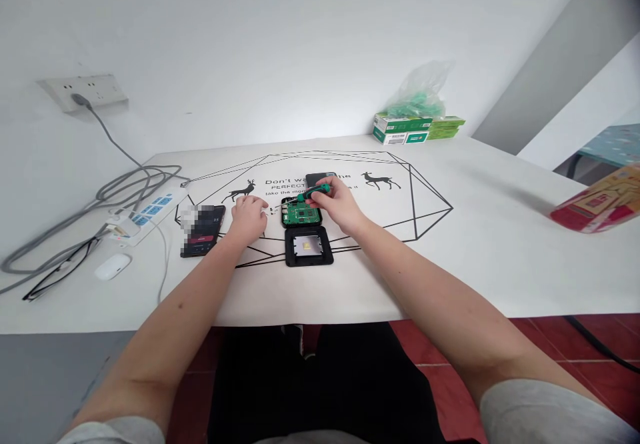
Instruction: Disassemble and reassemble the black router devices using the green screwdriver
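Note:
My right hand (343, 207) is closed around a green and black screwdriver (315, 193), whose shaft points left over an open black case. In that case sits a green circuit board (301, 214). Several tiny dark pieces, perhaps screws (273, 211), lie on the table left of the board. Beside them rests my left hand (249, 219), loosely bent, with a gap between its thumb and fingers and nothing visible in it. Closer to me is a square black case part (309, 247) with a silvery inner plate. A dark flat object (320, 179) lies behind the screwdriver, partly covered.
A phone (204, 232) lies left of my left hand. Farther left are a power strip (150, 216), coiled grey cable, glasses (63, 267) and a white mouse (113, 267). Green and white boxes (403, 128) stand against the wall; a red and yellow package (597, 201) is at right.

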The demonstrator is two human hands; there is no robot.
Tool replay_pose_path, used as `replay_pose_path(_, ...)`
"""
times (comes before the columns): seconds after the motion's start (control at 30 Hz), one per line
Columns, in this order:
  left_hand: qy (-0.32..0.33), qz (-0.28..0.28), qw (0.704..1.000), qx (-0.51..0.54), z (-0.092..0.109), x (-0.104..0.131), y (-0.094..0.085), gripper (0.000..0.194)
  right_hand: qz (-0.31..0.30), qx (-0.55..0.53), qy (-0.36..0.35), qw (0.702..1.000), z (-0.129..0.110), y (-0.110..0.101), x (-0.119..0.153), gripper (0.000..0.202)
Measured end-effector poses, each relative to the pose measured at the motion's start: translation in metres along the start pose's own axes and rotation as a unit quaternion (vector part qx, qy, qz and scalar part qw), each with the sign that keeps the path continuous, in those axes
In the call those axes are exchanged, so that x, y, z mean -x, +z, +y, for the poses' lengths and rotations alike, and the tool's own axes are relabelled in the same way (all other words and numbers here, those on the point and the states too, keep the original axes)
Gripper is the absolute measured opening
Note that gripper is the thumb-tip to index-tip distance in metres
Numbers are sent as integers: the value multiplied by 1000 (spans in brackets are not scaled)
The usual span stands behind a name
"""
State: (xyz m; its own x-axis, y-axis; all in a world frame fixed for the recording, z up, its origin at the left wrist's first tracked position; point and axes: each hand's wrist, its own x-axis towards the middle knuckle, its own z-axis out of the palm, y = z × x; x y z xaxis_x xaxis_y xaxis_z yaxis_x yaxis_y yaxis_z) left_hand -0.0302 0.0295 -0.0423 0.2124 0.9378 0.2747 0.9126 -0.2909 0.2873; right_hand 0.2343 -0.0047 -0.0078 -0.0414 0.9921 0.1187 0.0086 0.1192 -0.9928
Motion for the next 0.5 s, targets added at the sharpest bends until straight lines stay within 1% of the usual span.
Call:
replay_pose_path(0.17,-1,-19,1000,-2,1,1,0,27,-49,58,14,997,12,5,0,40)
replay_pose_path(0.33,-6,-32,999,-23,6,3,-1,29,-49,121,-19,991,24,5,-5,43)
replay_pose_path(0.4,-13,-34,999,-38,8,3,-1,30,-40,110,-37,992,31,6,-7,41)
replay_pose_path(0.5,-19,-40,998,-53,10,3,-1,32,-35,61,-53,996,37,7,-10,40)
